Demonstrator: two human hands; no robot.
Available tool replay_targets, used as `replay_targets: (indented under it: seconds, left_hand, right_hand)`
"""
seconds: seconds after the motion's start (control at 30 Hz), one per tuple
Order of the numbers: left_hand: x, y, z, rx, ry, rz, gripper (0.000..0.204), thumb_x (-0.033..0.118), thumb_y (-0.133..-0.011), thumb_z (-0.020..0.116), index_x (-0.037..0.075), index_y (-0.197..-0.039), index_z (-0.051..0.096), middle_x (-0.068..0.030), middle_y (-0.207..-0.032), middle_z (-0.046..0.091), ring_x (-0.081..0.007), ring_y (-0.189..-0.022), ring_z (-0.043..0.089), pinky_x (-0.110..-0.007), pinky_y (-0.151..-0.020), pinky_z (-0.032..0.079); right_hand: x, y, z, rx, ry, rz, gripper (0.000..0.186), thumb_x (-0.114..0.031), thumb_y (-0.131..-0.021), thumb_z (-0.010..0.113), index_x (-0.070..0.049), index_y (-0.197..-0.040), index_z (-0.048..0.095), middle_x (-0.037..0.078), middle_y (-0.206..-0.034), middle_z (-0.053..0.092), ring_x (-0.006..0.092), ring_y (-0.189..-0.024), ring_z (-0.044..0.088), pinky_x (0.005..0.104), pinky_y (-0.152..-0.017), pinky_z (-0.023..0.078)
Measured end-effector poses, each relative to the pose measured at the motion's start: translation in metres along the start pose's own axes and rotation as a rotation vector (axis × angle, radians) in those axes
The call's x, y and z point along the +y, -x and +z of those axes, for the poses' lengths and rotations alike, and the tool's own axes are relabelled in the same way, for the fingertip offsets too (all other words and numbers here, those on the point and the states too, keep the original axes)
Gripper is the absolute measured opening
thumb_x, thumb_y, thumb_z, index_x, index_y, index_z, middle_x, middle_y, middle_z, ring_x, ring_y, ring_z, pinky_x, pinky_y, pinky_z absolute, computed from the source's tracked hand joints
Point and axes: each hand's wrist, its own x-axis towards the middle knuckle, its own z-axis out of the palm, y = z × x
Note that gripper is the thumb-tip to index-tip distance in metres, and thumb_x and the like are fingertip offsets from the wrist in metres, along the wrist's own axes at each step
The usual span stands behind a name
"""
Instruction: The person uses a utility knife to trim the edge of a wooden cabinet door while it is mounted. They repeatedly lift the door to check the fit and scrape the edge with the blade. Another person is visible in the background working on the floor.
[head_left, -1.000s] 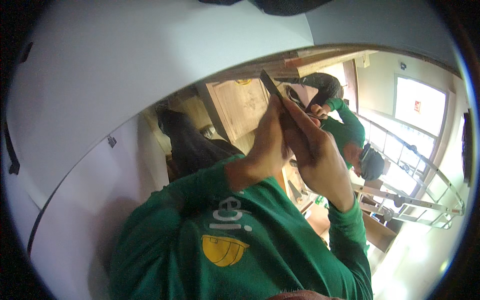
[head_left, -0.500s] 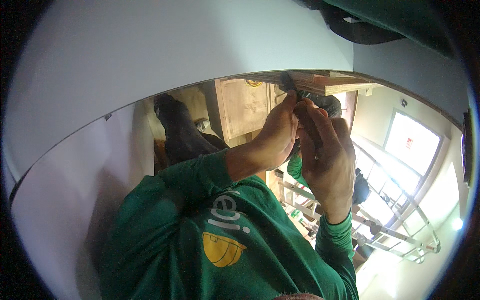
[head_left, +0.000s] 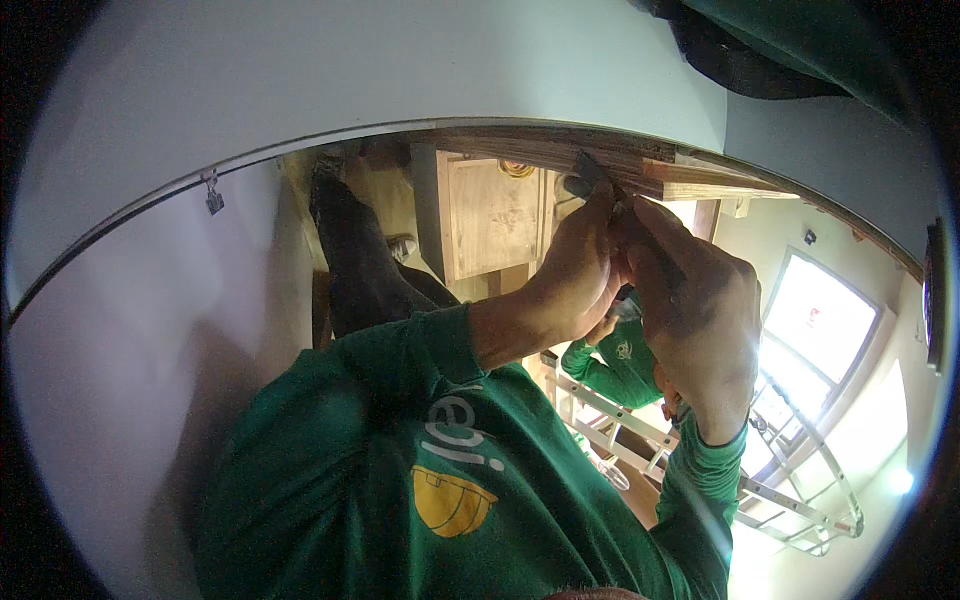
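Both hands are raised together just below the edge of a layered wooden board (head_left: 520, 147). A small dark flat piece (head_left: 592, 172) sticks up from the fingertips of my left hand (head_left: 570, 275) and reaches to the wood; its kind is not clear. My left fingers are closed, with the thumb side up. Against them my right hand (head_left: 700, 300) is curled, its fingertips meeting the left hand. Whatever the right fingers grip is hidden between the two hands.
A large pale panel (head_left: 400, 70) spans the top, with a small metal clip (head_left: 214, 195) below its rim at left. Behind my hands are a wooden box (head_left: 495, 215), a co-worker in a green top (head_left: 625, 360) and an aluminium ladder (head_left: 600, 425). A bright window (head_left: 820, 310) is at right.
Both hands have shifted slightly right, the right hand more so, and remain together at the board. The co-worker behind shows more fully, and the metal clip at left has come into clearer view.
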Motion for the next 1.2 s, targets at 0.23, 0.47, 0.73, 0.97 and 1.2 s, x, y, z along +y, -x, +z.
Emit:
replay_targets:
  seconds: [0.23, 0.47, 0.73, 0.97, 1.2]
  left_hand:
    - [0.01, 0.002, -0.016, 0.073, -0.162, -0.061, 0.036, 0.032, -0.112, 0.041, 0.004, -0.123, 0.061, -0.0115, -0.121, 0.07, -0.0256, -0.115, 0.066, -0.042, -0.108, 0.049]
    - [0.022, -0.003, -0.028, -0.07, -0.108, -0.164, 0.039, 0.039, -0.11, 0.042, 0.008, -0.123, 0.062, -0.0089, -0.115, 0.069, -0.021, -0.106, 0.065, -0.039, -0.096, 0.049]
    - [0.017, 0.002, 0.022, 0.314, -0.238, -0.14, 0.047, 0.049, -0.112, 0.033, 0.013, -0.107, 0.062, 0.0021, -0.089, 0.065, -0.0121, -0.076, 0.06, -0.031, -0.065, 0.047]
    - [0.102, -0.01, -0.034, -0.397, -0.732, -0.584, 0.05, 0.048, -0.112, 0.035, 0.007, -0.112, 0.063, -0.0053, -0.095, 0.07, -0.0147, -0.084, 0.067, -0.03, -0.069, 0.053]
    - [0.099, 0.009, 0.001, 0.117, -2.28, 0.129, 0.047, 0.026, -0.106, 0.051, -0.005, -0.14, 0.044, -0.0309, -0.137, 0.056, -0.0434, -0.125, 0.059, -0.049, -0.106, 0.048]
  right_hand:
    - [0.009, -0.005, 0.01, 0.051, -0.082, -0.051, 0.032, -0.01, -0.086, 0.068, -0.013, -0.118, 0.073, 0.018, -0.091, 0.072, 0.0384, -0.08, 0.071, 0.0466, -0.069, 0.057]
    - [0.005, -0.009, 0.005, 0.035, -0.078, -0.029, 0.025, -0.012, -0.085, 0.069, -0.011, -0.11, 0.072, 0.017, -0.089, 0.072, 0.037, -0.076, 0.072, 0.0463, -0.066, 0.058]
    - [0.004, -0.019, -0.001, 0.024, 0.0, -0.011, 0.023, -0.015, -0.087, 0.069, -0.01, -0.109, 0.073, 0.018, -0.081, 0.072, 0.0362, -0.069, 0.072, 0.0453, -0.062, 0.058]
    - [0.017, -0.006, -0.02, 0.03, -0.099, -0.062, 0.027, -0.002, -0.09, 0.066, -0.003, -0.116, 0.075, 0.021, -0.09, 0.074, 0.0338, -0.074, 0.074, 0.0371, -0.067, 0.057]
    - [0.055, 0.119, -0.06, 0.183, -0.733, 0.172, 0.037, 0.001, -0.088, 0.07, 0.008, -0.124, 0.068, 0.02, -0.107, 0.077, 0.0225, -0.095, 0.075, 0.0313, -0.087, 0.057]
